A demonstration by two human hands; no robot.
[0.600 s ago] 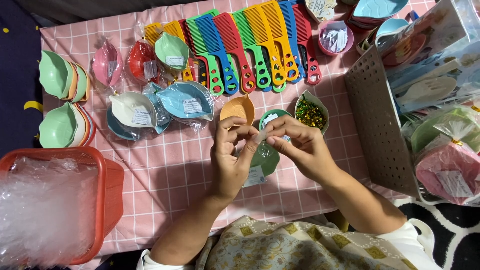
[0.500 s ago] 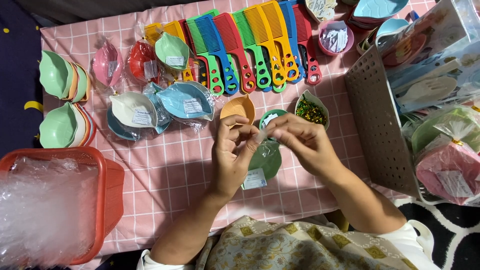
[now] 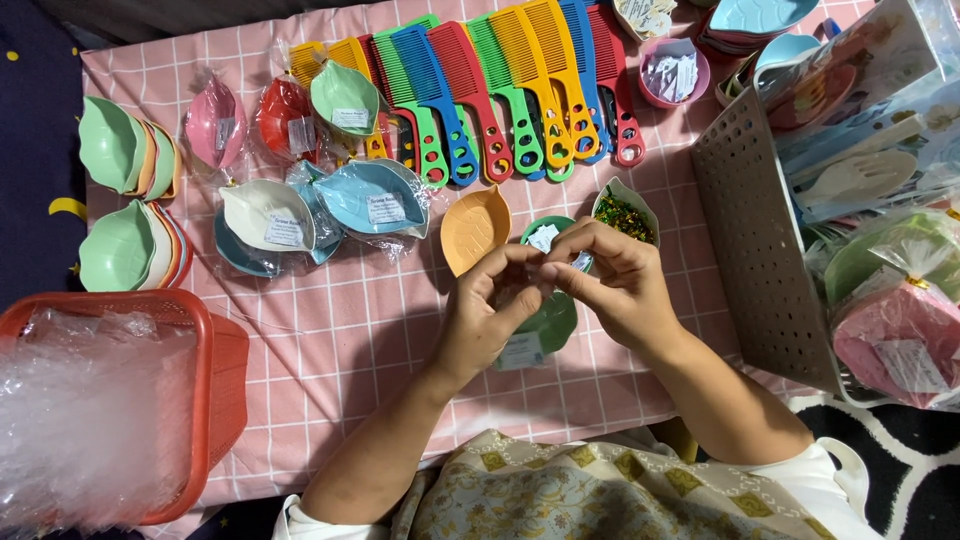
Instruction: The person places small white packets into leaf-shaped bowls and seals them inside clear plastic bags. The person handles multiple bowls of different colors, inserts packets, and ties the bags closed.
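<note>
Pink checked cloth (image 3: pixel 330 340); hands (image 3: pixel 555 290) hiding green dish (image 3: pixel 552 322)

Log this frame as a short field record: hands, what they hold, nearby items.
left hand: raised over the pink checked cloth, fingers meeting the right hand's
right hand: fingers pinched on something small between both hands; too small to identify
under the hands: green leaf-shaped dish in clear wrap with a paper label
nearby: orange leaf dish, small dish of green-gold bits, row of coloured combs
left edge: red basket holding clear bags
right edge: perforated beige bin
</note>
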